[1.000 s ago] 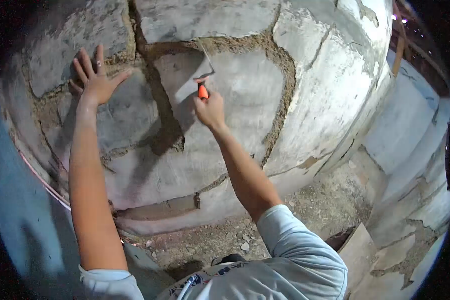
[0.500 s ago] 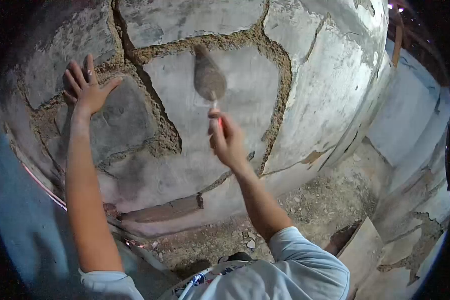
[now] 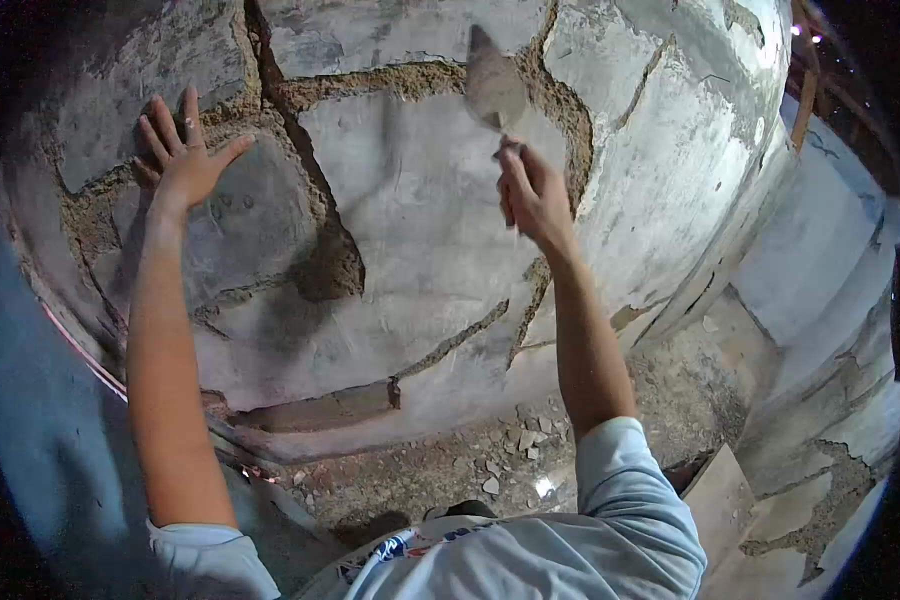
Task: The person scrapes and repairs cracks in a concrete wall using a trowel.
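I face a wall (image 3: 410, 210) of grey plastered stone slabs with rough brown mortar joints between them. My left hand (image 3: 185, 160) lies flat on the upper left slab, fingers spread, holding nothing. My right hand (image 3: 532, 192) grips the handle of a pointed trowel (image 3: 492, 85). Its blade points up and sits against the mortar joint (image 3: 560, 110) at the upper right of the middle slab. The handle is hidden inside my fist.
Rubble and small stones (image 3: 510, 450) cover the ground at the foot of the wall. A reddish string (image 3: 80, 355) runs low on the left. Another plastered wall (image 3: 820, 260) stands to the right, with a flat slab (image 3: 715, 495) leaning at its base.
My right hand has carried the trowel from the middle slab's left part up and right to the joint at its upper right corner. The left hand has stayed pressed on the wall.
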Tool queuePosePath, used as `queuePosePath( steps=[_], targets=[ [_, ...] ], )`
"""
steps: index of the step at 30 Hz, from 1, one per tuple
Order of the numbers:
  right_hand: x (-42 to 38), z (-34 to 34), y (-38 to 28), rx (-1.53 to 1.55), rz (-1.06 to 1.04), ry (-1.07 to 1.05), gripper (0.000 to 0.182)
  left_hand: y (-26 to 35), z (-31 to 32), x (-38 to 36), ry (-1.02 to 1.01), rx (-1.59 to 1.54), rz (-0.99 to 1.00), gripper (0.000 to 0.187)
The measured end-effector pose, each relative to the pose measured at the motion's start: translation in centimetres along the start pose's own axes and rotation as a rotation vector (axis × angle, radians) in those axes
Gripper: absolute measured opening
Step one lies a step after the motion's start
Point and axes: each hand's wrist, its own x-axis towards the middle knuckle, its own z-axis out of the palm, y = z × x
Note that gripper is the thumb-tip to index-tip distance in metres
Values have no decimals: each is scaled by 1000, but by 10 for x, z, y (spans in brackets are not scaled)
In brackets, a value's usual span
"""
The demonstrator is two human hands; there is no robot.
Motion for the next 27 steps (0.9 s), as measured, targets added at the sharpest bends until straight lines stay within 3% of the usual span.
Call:
queuePosePath(
  steps=[1,2,4,7,11,13,15,16,20,23,27],
  targets=[
    [-8,3,-2,-126,107,-30,30,-6,11,1,73,-29,16,113],
    [-13,7,7,-489,-102,-14,32,-6,11,3,93,-69,31,113],
    [-30,10,4,-595,-83,41,33,-4,11,1,124,-153,57,112],
    [-39,8,4,-752,-22,275,32,-3,2,6,-237,161,-85,118],
    [-41,12,-7,-764,-38,145,30,8,-10,3,-137,-34,-102,118],
    [-38,8,3,-726,-6,247,30,8,-11,2,-179,-32,-126,118],
    [-36,8,6,-733,38,373,31,0,4,-1,-26,-70,-40,115],
    [-35,7,5,-695,103,323,28,-2,6,0,55,-84,3,113],
    [-39,39,5,-423,-281,158,19,-1,4,-3,-1,-174,-25,115],
    [-22,53,-9,-628,-379,14,22,0,4,-3,-34,-96,-42,116],
    [1,74,-17,-329,-715,189,21,-18,19,0,-63,-93,24,116]
  ],
)
